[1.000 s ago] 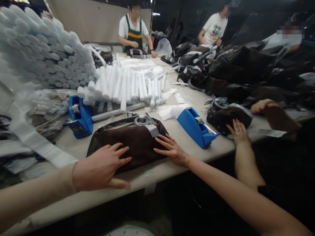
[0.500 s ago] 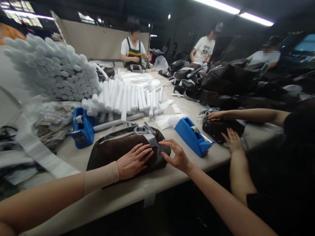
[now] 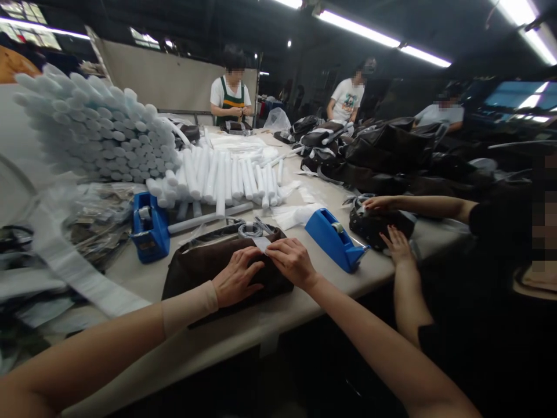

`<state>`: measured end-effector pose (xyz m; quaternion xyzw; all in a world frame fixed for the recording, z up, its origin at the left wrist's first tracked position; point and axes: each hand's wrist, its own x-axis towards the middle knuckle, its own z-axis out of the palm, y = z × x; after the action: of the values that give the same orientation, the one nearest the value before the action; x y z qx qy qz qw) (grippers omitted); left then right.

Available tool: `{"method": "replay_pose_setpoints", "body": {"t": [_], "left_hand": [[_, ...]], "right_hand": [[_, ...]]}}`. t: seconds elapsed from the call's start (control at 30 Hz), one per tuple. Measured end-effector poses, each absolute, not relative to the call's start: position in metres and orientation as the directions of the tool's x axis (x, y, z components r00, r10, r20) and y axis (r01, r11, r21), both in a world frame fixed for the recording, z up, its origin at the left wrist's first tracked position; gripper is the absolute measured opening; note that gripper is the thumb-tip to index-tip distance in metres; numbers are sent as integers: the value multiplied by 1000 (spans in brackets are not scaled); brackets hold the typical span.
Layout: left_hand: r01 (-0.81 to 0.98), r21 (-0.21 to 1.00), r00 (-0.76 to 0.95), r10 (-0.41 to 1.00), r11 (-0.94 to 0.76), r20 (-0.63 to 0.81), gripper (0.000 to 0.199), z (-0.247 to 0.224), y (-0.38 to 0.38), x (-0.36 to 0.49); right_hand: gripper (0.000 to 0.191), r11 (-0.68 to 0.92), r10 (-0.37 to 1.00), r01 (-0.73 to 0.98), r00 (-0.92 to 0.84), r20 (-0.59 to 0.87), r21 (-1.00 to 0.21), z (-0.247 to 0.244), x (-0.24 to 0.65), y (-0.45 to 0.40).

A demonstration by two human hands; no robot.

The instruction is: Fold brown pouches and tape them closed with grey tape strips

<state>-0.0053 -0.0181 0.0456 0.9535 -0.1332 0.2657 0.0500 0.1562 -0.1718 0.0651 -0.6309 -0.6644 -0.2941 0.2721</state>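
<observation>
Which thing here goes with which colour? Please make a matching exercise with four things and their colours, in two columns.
Things:
1. Bag
2. Tape dispenser, right of the bag
3. Rolls
4. Left sleeve

Colours:
A. White
B. Beige
C. Dark brown
D. Blue

Right pairs: 1-C, 2-D, 3-A, 4-B
</observation>
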Motion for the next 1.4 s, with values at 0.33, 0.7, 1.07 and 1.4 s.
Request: {"method": "replay_pose_setpoints", "body": {"t": [0.33,0.7,1.07,1.4], "left_hand": [[-334,36,831,-276,-942,483,52,37,-11,-1],[-352,48,829,-288,-935,480,41,35,-8,0],[-387,52,784,-299,-920,544,39,39,-9,0],[-389,162,801,-246,-907,546,52,38,-10,0]], "right_hand": [[18,-23,738,1000,20,674,-5,64,129,-171],[57,63,844,997,-30,535,-44,-12,77,-297],[19,327,630,832,162,759,-449,25,79,-248],[19,27,747,598,521,413,-801,61,125,-183]]}}
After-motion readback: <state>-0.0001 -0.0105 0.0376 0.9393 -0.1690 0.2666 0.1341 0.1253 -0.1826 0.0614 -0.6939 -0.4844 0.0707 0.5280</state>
